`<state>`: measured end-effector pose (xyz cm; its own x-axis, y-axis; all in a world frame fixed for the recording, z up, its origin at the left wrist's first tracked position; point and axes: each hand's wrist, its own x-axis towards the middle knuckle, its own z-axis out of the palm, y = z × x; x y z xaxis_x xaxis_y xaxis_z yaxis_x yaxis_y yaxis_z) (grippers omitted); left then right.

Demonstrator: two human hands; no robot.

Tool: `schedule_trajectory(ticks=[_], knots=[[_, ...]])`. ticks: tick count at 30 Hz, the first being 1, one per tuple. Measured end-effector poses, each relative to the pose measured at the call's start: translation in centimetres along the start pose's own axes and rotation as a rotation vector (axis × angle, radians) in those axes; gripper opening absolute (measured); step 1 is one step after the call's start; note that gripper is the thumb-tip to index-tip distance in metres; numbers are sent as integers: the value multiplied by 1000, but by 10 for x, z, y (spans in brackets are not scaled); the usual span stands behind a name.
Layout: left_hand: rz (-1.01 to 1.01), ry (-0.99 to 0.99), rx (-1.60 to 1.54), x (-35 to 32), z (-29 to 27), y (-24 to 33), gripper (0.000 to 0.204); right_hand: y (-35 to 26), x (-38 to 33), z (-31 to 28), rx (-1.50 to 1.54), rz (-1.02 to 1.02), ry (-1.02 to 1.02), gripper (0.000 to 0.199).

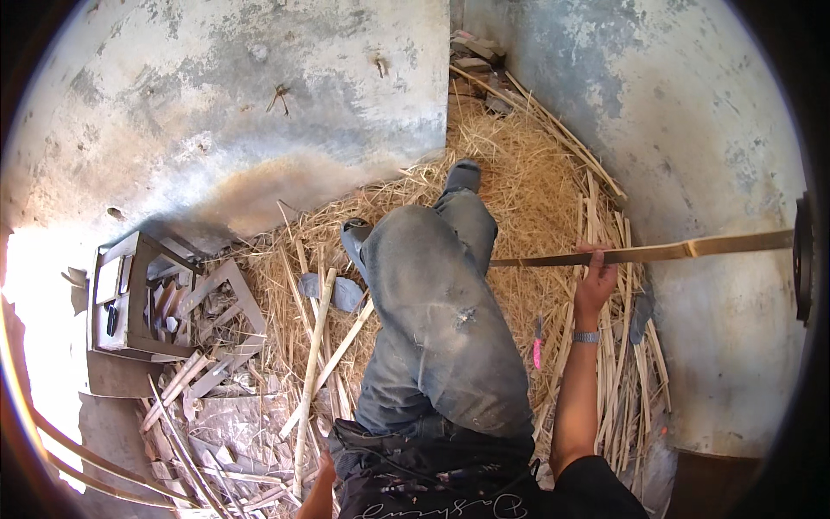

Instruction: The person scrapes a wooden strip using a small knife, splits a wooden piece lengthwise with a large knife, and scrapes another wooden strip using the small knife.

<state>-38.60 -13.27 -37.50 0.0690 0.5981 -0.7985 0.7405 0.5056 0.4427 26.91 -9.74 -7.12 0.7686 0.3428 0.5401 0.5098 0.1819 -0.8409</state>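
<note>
My right hand (595, 284), a watch on its wrist, is closed around a long flat split bamboo strip (648, 255). The strip runs level from beside my knee toward the right wall, and its left end is hidden behind my leg. Low beside my left hip is my left hand (326, 469), only partly seen, its fingers hidden. On the straw between my thigh and right forearm lies a small knife (537, 350) with a pink handle. Many pale bamboo strips (609, 389) lie in a bundle under and beyond my right arm.
Straw (527, 173) covers the floor. At left stands a wooden stool-like frame (130, 294) with scraps around it. Bamboo poles (316, 363) and a grey stone (337, 292) lie left of my legs. A round dark object (803, 259) is at the far right, before the wall (726, 156).
</note>
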Motion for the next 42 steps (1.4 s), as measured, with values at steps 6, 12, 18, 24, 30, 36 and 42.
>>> schedule_trajectory(ticks=[6, 12, 18, 24, 30, 36, 42], knots=[[4, -5, -18, 0, 3, 4, 37, -78, 22, -17, -117, -189, 14, 24], [-20, -69, -26, 2, 12, 9, 35, -109, 37, -29, -61, -156, -86, 24], [-16, -51, -92, 1, -5, 12, 33, -117, 28, -32, -111, -47, -204, 22], [469, 805, -443, -45, -95, 210, 32, -144, 33, -24, -105, -16, -322, 24], [1539, 343, -505, -233, -132, 517, 64, -144, 13, 31, -187, 20, -697, 22], [1758, -60, -241, -271, -32, 633, 83, -114, -37, 38, -211, 97, -780, 38], [1650, -242, -567, -248, -9, 631, 23, 4, -136, -95, -524, 525, -156, 57]])
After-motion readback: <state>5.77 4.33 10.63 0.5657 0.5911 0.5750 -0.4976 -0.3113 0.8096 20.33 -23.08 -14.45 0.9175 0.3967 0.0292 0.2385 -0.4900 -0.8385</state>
